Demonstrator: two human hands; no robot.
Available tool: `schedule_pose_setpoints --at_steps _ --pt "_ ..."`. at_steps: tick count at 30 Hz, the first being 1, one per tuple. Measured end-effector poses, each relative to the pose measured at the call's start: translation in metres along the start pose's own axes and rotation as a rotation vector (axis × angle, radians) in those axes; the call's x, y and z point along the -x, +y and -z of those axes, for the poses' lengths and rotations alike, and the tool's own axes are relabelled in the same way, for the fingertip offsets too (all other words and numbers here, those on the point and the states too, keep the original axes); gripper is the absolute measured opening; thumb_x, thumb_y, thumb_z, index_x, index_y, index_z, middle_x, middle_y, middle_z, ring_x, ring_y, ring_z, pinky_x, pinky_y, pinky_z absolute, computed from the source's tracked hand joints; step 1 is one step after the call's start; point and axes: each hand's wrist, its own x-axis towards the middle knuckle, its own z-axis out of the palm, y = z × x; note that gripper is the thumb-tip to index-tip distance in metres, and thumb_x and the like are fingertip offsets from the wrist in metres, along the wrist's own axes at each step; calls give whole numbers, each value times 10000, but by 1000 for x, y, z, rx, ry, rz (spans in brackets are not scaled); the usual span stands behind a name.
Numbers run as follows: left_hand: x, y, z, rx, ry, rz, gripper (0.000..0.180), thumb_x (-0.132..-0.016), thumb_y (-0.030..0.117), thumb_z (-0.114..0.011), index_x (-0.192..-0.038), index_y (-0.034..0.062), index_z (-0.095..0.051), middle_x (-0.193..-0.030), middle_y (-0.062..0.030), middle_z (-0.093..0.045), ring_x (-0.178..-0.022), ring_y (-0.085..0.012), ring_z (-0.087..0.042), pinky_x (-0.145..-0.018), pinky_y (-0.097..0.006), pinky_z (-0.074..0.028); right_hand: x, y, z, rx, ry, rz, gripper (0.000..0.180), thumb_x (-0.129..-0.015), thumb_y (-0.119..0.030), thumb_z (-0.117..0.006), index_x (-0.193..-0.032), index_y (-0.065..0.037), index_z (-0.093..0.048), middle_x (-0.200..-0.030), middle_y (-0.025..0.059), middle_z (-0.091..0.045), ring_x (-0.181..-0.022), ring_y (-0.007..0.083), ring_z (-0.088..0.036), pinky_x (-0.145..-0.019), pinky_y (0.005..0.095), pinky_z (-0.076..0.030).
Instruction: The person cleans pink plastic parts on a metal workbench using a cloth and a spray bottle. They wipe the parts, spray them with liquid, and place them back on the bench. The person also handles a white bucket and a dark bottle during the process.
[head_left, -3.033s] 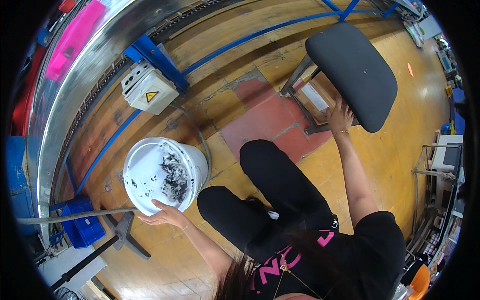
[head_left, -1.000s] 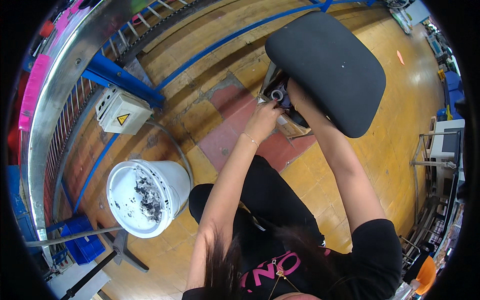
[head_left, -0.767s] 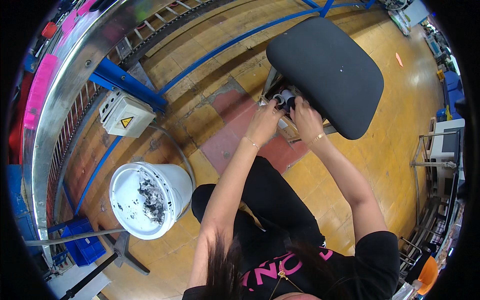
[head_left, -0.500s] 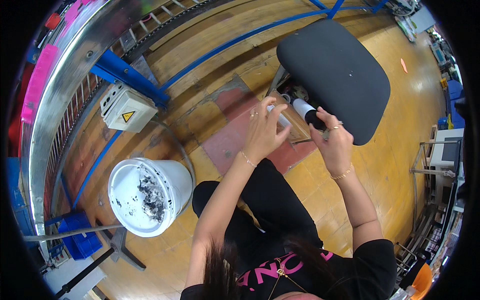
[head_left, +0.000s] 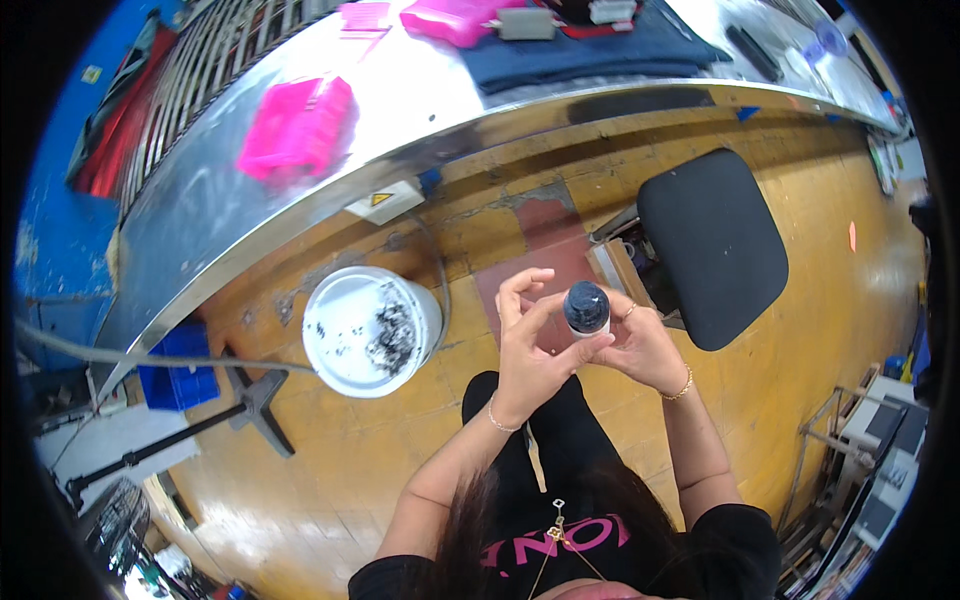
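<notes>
A small bottle with a dark, rounded cap [head_left: 586, 303] is held near the middle of the frame, cap toward the camera, with only a sliver of its white body showing below. Both hands close on it from either side: the left hand [head_left: 533, 352] has its thumb and forefinger around it, the other fingers raised and bent, while the right hand [head_left: 648, 348] curls about its right side. How firmly each one grips, I cannot tell.

Just beyond the right hand, right of centre, an opened cardboard box [head_left: 628, 273] sits low beside a chair with a black padded seat [head_left: 712, 250]. Left of centre, a white bucket [head_left: 425, 325] stands on the yellow tiled floor [head_left: 300, 490], its pale top smeared with black. Farther left are a blue bin [head_left: 178, 372] and a dark stand with splayed legs [head_left: 262, 402], with a grey hose [head_left: 170, 357] running above them toward the bucket.

Across the top of the frame curves a shiny metal worktop [head_left: 415, 118]. A bright pink basket [head_left: 297, 128] rests on it at the upper left, and folded dark blue cloth [head_left: 590, 62] lies at the upper middle, near a slim black object [head_left: 754, 54] at the upper right
</notes>
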Motion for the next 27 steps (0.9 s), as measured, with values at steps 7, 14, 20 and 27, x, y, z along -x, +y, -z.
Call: schedule_pose_setpoints --at_steps 7,14,20,27 --pt "-29 141 107 6 -208 141 898 -652 406 -876 -1401 101 -485 -1394 -95 -435 -1176 -228 -519 -943 -354 -445 11 -128 13 145 -295 -113 546 -743 -242 -839 -1209 -55 -626 -1108 110 -692 -968 239 -656 -881 348 -501" --pt "-35 285 167 -385 -615 -119 392 -797 106 -728 -1168 71 -610 -1206 -116 -604 -1056 -314 -611 -889 -387 -507 11 -247 22 212 -761 -81 575 -776 -352 -800 -1218 -36 -615 -1088 139 -688 -995 302 -658 -866 377 -506" --pt "-31 318 207 -537 -719 -245 425 -782 124 -734 -1177 51 -595 -1130 -133 -606 -961 -290 -621 -837 -390 -510 -7 -280 -5 217 -970 -121 579 -787 -376 -780 -1242 -61 -609 -1074 144 -691 -977 312 -667 -839 388 -514" --pt "-46 298 268 -489 -513 93 559 -793 304 -759 -1229 40 -531 -891 -135 -642 -823 -326 -635 -774 -414 -498 -41 -309 -64 506 -587 154 516 -775 -365 -767 -1203 -106 -638 -1050 127 -686 -982 310 -649 -846 411 -483"
